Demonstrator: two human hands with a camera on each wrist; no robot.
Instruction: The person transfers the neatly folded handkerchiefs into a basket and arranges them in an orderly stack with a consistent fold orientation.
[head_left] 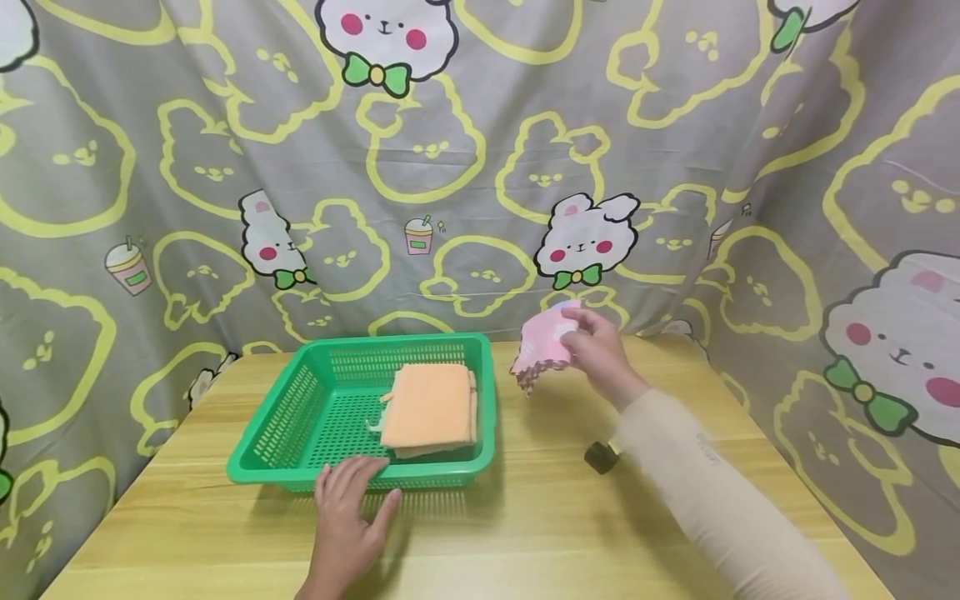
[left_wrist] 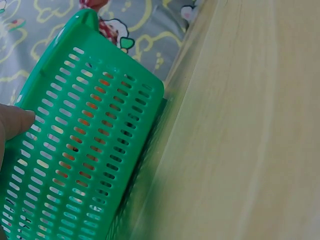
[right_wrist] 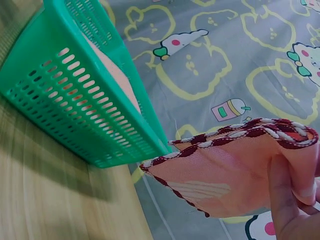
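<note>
A green plastic basket (head_left: 247, 462) stands on the table, its slotted side wall (left_wrist: 90, 145) close in the left wrist view. My left hand (head_left: 348, 517) rests on its front rim, fingers lying over the edge and thumb low outside; the left wrist view shows the thumb (left_wrist: 17, 121) over the outer wall. To the right of the basket, my right hand (head_left: 600, 350) pinches a folded pink towel (head_left: 543, 337) above the table. In the right wrist view the towel (right_wrist: 215, 180) has a dark red and white edging, and its free end hangs toward the basket.
A folded orange towel (head_left: 427, 404) lies in the basket's right half, over other pale cloth (head_left: 435, 451). Next to the right sleeve (head_left: 690, 467) is a small dark block (head_left: 602, 457). A grey patterned curtain (head_left: 480, 167) hangs behind the wooden table (head_left: 465, 550).
</note>
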